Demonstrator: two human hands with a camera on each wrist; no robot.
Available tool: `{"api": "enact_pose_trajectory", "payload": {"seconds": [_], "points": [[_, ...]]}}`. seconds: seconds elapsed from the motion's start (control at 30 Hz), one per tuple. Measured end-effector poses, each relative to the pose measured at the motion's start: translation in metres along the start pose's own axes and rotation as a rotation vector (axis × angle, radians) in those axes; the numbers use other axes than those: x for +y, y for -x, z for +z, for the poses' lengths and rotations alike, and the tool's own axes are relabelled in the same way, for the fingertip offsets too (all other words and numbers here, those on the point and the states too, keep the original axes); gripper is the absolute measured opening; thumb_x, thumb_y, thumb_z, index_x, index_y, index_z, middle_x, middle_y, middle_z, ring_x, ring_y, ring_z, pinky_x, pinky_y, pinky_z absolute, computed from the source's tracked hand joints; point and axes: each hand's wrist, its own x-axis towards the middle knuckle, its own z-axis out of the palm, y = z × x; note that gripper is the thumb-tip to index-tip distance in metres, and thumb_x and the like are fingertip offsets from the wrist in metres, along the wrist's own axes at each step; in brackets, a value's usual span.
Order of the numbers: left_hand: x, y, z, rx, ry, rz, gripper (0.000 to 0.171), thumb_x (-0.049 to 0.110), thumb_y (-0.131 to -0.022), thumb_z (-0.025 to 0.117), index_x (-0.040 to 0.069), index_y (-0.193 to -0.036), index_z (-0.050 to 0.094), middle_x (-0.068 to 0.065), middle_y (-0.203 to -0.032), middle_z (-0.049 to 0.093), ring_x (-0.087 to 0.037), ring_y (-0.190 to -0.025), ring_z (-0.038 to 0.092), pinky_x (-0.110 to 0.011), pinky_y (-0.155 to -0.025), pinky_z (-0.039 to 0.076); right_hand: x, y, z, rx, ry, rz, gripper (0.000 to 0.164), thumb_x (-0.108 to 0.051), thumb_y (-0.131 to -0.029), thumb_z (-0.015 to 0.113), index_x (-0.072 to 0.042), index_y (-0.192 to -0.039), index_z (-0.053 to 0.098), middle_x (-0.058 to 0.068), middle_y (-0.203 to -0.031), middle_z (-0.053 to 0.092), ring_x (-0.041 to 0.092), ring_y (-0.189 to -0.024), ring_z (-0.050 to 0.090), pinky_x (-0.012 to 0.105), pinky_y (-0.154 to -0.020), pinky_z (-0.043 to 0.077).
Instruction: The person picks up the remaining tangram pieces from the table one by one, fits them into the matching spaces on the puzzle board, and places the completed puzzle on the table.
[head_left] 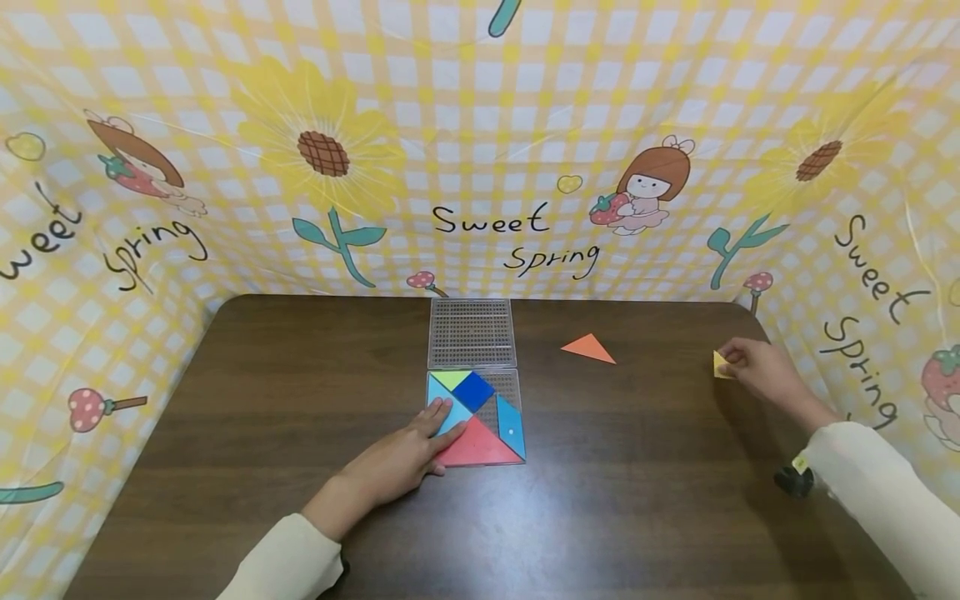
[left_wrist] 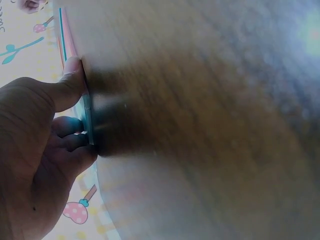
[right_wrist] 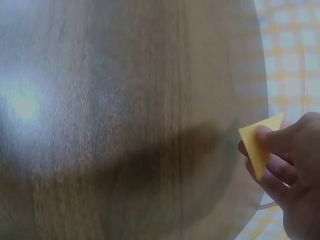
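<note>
Flat coloured tangram pieces lie in the lower half of a clear hinged case (head_left: 517,385): a red triangle (head_left: 483,446), a dark blue square (head_left: 473,392), a light blue triangle (head_left: 441,392), a light blue parallelogram (head_left: 510,427) and a green triangle (head_left: 452,378). Across the case's left side, my left hand (head_left: 401,454) rests its extended fingers on the light blue and red triangles. In the left wrist view, its thumb is at the case edge. Far to the right, my right hand (head_left: 761,371) pinches a small yellow triangle (right_wrist: 257,145) between thumb and fingers, near the table's right edge.
An orange triangle (head_left: 591,348) lies on the brown table (head_left: 615,500) between the case and my right hand. The case's lid (head_left: 472,333) lies unfolded toward the back edge. Yellow checked cloth (head_left: 465,125) hangs around the back and sides.
</note>
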Motion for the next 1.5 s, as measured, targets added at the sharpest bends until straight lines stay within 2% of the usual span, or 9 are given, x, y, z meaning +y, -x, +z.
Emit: {"api": "enact_pose_trajectory", "payload": {"seconds": [0.1, 0.2, 0.33, 0.53, 0.73, 0.83, 1.13, 1.4, 1.5], "points": [[0.001, 0.0, 0.0, -0.001, -0.001, 0.002, 0.061, 0.034, -0.095, 0.059, 0.019, -0.149, 0.036, -0.017, -0.159, 0.019, -0.032, -0.146, 0.021, -0.042, -0.106, 0.041, -0.002, -0.001, -0.002, 0.013, -0.025, 0.036, 0.021, -0.011, -0.083, 0.074, 0.003, -0.095, 0.063, 0.018, -0.087, 0.07, 0.032, -0.078, 0.067, 0.043, -0.067, 0.052], [0.001, -0.001, 0.0, -0.005, -0.001, 0.003, 0.061, 0.034, -0.095, 0.059, 0.019, -0.149, 0.036, -0.017, -0.159, 0.019, -0.032, -0.146, 0.021, -0.042, -0.107, 0.041, -0.004, -0.001, -0.003, 0.033, -0.059, 0.077, 0.027, -0.015, -0.082, 0.076, 0.003, -0.096, 0.062, 0.017, -0.087, 0.069, 0.026, -0.076, 0.067, 0.033, -0.064, 0.05], [0.001, -0.001, 0.0, -0.01, 0.002, 0.0, 0.062, 0.034, -0.095, 0.059, 0.019, -0.15, 0.035, -0.016, -0.159, 0.018, -0.031, -0.147, 0.02, -0.04, -0.105, 0.043, -0.016, 0.001, -0.004, 0.053, -0.118, 0.155, 0.036, -0.024, -0.083, 0.076, 0.001, -0.104, 0.062, 0.017, -0.092, 0.07, 0.019, -0.077, 0.065, 0.024, -0.063, 0.047], [0.0, -0.001, 0.001, -0.009, -0.001, -0.001, 0.061, 0.035, -0.095, 0.059, 0.019, -0.149, 0.036, -0.017, -0.159, 0.019, -0.032, -0.146, 0.021, -0.041, -0.105, 0.043, -0.032, 0.001, 0.006, 0.069, -0.349, 0.232, 0.04, -0.014, -0.084, 0.075, 0.007, -0.114, 0.058, 0.025, -0.1, 0.066, 0.001, -0.069, 0.062, 0.023, -0.062, 0.056], [0.0, 0.0, 0.001, -0.008, 0.001, -0.001, 0.061, 0.035, -0.095, 0.059, 0.019, -0.149, 0.036, -0.017, -0.159, 0.019, -0.032, -0.146, 0.021, -0.041, -0.105, 0.042, -0.042, -0.002, 0.012, 0.032, -0.507, 0.29, 0.041, -0.012, -0.088, 0.071, 0.01, -0.118, 0.054, 0.017, -0.099, 0.065, 0.001, -0.072, 0.065, 0.028, -0.069, 0.059], [0.0, -0.001, 0.0, -0.008, 0.003, 0.002, 0.061, 0.034, -0.095, 0.059, 0.019, -0.149, 0.036, -0.017, -0.159, 0.02, -0.032, -0.146, 0.021, -0.042, -0.105, 0.042, -0.05, -0.004, 0.014, 0.03, -0.55, 0.297, 0.039, -0.012, -0.09, 0.068, 0.012, -0.117, 0.053, 0.014, -0.097, 0.064, 0.002, -0.073, 0.066, 0.031, -0.072, 0.059], [0.001, 0.0, 0.0, -0.009, 0.003, 0.003, 0.062, 0.034, -0.094, 0.061, 0.019, -0.149, 0.036, -0.017, -0.159, 0.02, -0.033, -0.146, 0.021, -0.041, -0.105, 0.043, -0.066, -0.011, 0.019, 0.02, -0.573, 0.242, 0.037, -0.009, -0.09, 0.068, 0.013, -0.114, 0.052, 0.023, -0.1, 0.06, 0.003, -0.075, 0.064, 0.031, -0.072, 0.059], [0.001, 0.001, 0.0, -0.005, 0.003, 0.008, 0.062, 0.033, -0.094, 0.061, 0.018, -0.149, 0.036, -0.017, -0.159, 0.02, -0.032, -0.146, 0.021, -0.04, -0.105, 0.042, -0.075, -0.017, 0.022, 0.047, -0.649, 0.222, 0.033, -0.007, -0.088, 0.069, 0.012, -0.112, 0.055, 0.011, -0.089, 0.062, 0.006, -0.075, 0.066, 0.03, -0.069, 0.059], [0.001, 0.001, -0.001, -0.006, 0.003, 0.003, 0.062, 0.033, -0.094, 0.06, 0.019, -0.149, 0.035, -0.017, -0.159, 0.019, -0.032, -0.146, 0.021, -0.04, -0.105, 0.042, -0.08, -0.019, 0.022, 0.041, -0.653, 0.214, 0.034, -0.007, -0.088, 0.069, 0.011, -0.112, 0.055, 0.013, -0.091, 0.062, 0.007, -0.076, 0.066, 0.03, -0.069, 0.059]]}}
